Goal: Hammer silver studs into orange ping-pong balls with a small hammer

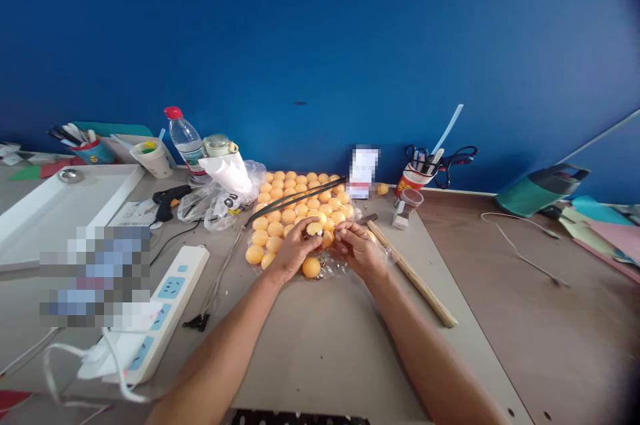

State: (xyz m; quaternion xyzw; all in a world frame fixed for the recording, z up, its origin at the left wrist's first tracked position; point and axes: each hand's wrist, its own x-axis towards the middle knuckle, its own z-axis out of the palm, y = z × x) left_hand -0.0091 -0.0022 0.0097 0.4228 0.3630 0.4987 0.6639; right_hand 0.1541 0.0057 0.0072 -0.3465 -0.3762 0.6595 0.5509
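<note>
Several orange table-tennis balls (293,202) lie packed together on clear plastic in the middle of the table. My left hand (293,248) is curled round one orange ball (315,228) at the near edge of the pile. My right hand (356,245) is beside it with fingers pinched together close to that ball; what they pinch is too small to make out. A loose ball (311,267) lies just below my hands. A long dark strip (295,200) lies across the pile.
A wooden stick (413,275) lies to the right of my hands. A white power strip (160,308) and a black glue gun (167,202) are on the left, with a white tray (55,212), a water bottle (185,142) and cups. A pen cup (415,178) stands at the back right.
</note>
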